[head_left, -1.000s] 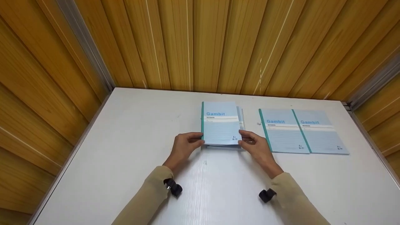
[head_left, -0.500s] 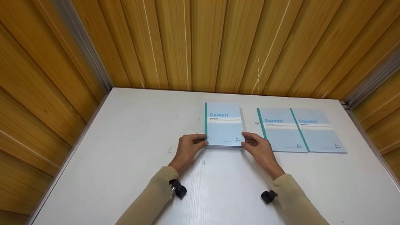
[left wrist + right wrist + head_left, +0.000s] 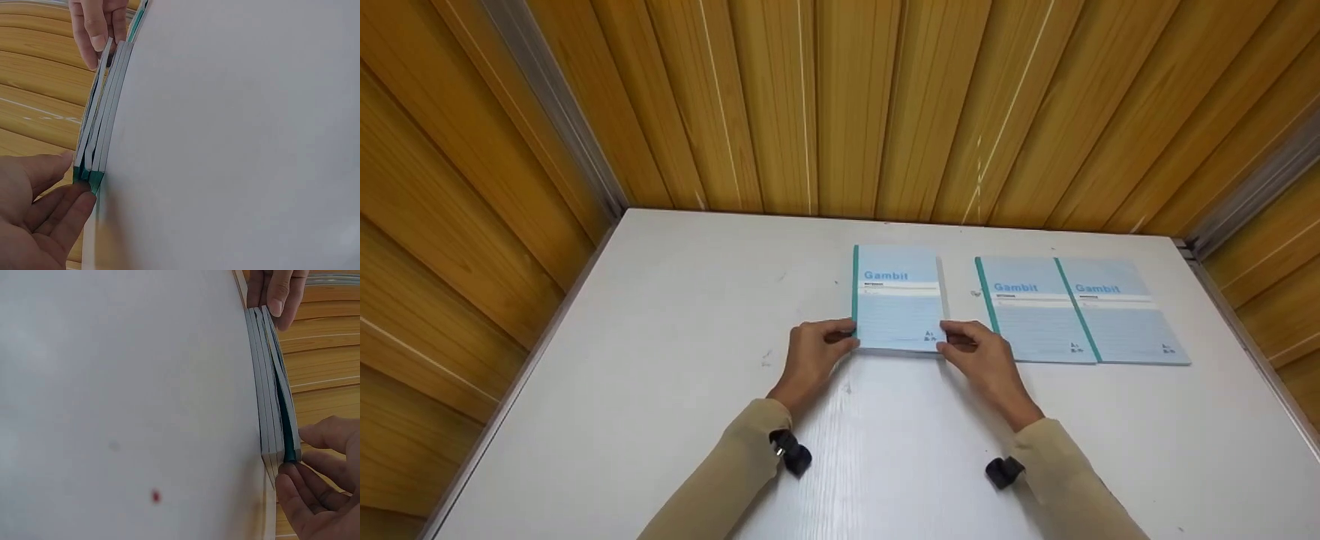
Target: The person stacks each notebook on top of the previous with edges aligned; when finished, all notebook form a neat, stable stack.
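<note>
Yellow-brown panels [image 3: 847, 112] stood behind a white table [image 3: 697, 300], where the top book [image 3: 898, 319] lay over a pile [image 3: 112, 101], between both hands and close to the middle of the far half. Its long axis ran away from the person, and its green spine [image 3: 855, 285] was on the left. The left hand [image 3: 812, 352] pinched the spine side near the near corner, thumb above and fingers below; the right hand [image 3: 986, 360] pinched the opposite edge at matching depth, so neither was plainly nearer. From the grip, most of the top book reached forward, beyond the fingertips. Seen from the wrists, thin gaps parted it from the books beneath, while a strip of the pile showed past its right edge: that small offset seemed the relation that counted. Further right, one book [image 3: 1035, 330] lay beside another [image 3: 1136, 330], the right hand partly hiding the first one's spine.
</note>
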The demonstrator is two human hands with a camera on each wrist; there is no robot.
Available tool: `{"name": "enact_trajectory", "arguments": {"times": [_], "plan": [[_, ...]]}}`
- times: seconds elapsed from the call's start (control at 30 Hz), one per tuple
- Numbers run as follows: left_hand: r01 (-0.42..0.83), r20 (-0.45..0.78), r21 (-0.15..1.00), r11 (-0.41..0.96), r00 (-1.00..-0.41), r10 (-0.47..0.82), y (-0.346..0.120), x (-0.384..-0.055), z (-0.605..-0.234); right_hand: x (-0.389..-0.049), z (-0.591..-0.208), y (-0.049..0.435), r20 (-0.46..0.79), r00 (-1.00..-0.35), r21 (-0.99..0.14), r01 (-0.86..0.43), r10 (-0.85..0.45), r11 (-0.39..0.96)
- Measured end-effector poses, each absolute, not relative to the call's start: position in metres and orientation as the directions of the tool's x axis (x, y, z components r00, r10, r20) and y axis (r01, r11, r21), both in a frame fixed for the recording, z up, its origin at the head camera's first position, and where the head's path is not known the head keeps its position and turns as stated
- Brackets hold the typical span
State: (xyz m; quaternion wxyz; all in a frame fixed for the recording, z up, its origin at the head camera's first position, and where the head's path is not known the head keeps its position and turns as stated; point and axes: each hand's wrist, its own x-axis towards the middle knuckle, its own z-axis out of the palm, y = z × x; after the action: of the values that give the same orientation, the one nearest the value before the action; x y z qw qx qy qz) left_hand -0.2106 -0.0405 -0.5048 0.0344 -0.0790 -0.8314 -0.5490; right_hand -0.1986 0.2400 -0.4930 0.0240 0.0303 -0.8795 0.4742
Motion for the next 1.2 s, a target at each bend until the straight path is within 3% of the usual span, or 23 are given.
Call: {"name": "enact_trajectory", "arguments": {"times": [0.33,1.2], "plan": [[0.163,0.117,0.904,0.394,-0.983,0.138,-0.041,-0.211,-0.508,-0.196,-0.496,0.249,-0.02,-0.997,-0.848,-0.019,-0.068,0.53],[0.125,0.084,0.895,0.429,-0.99,0.114,-0.039,-0.209,-0.509,-0.193,-0.498,0.251,-0.016,-0.996,-0.83,-0.039,-0.093,0.557]]}}
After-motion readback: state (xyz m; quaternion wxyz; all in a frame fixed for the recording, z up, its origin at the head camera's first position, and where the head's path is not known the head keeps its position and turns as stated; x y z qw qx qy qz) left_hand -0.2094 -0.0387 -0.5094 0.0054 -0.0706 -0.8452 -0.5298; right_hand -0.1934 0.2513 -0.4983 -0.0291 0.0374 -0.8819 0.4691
